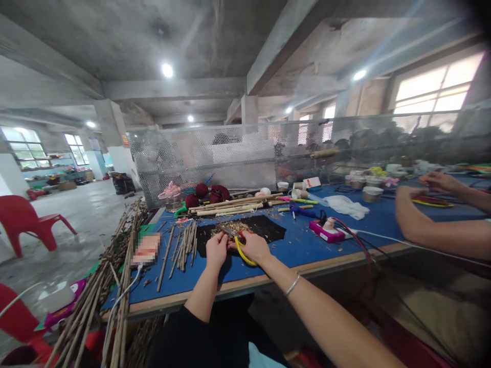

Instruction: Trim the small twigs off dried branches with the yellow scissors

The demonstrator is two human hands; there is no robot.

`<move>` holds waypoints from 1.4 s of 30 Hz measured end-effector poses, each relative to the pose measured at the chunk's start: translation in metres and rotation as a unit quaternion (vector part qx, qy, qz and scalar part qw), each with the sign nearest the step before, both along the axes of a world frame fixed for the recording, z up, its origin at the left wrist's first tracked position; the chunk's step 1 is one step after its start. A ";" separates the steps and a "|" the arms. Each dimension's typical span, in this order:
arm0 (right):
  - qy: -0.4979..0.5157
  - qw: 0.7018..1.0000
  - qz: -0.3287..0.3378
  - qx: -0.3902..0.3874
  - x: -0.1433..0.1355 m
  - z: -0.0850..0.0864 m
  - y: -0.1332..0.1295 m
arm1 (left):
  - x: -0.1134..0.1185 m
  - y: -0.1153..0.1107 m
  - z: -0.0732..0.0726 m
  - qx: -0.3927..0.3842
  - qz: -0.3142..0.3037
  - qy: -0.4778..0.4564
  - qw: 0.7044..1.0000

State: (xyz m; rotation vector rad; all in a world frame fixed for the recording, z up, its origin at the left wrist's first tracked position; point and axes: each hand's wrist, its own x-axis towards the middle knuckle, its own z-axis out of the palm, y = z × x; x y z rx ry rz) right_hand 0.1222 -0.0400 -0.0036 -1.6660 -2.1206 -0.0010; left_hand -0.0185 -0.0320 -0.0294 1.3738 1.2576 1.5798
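My right hand [253,246] is closed around yellow-handled scissors [244,254], whose blades point left toward my left hand. Close beside them, my left hand [217,249] has its fingers pinched together; what they hold, if anything, is too small to make out. Both hands are over the near edge of a black cloth [270,228], on which a pile of small wood chips [233,227] lies. Left of my hands, several short cut sticks [187,245] rest on the blue table. Longer peeled sticks [230,207] lie behind the cloth.
Long twigs [125,286] are heaped at the table's left edge. A purple power strip [327,232] with cables sits right of the cloth, near a plastic bag [347,206]. Another person's arms [433,225] reach over the table at right. A metal mesh screen [203,156] stands behind.
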 end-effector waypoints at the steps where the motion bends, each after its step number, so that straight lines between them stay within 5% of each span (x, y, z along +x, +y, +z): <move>1: 0.002 1.000 0.002 0.001 0.000 0.000 0.000 | 0.000 0.000 0.000 -0.003 -0.012 -0.007 1.000; 10: 0.017 1.000 0.006 0.014 0.001 -0.010 0.007 | 0.000 0.000 0.000 -0.035 -0.035 -0.059 0.997; 19: 0.019 1.000 0.004 -0.001 0.000 -0.009 0.004 | -0.004 0.002 -0.003 -0.015 0.029 0.011 0.999; 29: 0.040 0.997 0.016 0.061 0.002 -0.006 0.001 | -0.004 0.000 0.005 -0.023 0.074 -0.042 0.996; 38: 0.031 0.999 0.032 0.027 0.001 -0.004 0.002 | -0.003 0.001 0.004 -0.026 0.065 -0.045 0.997; 42: 0.047 0.998 0.040 0.024 0.002 -0.006 0.002 | 0.001 -0.003 0.009 -0.027 0.003 -0.142 0.989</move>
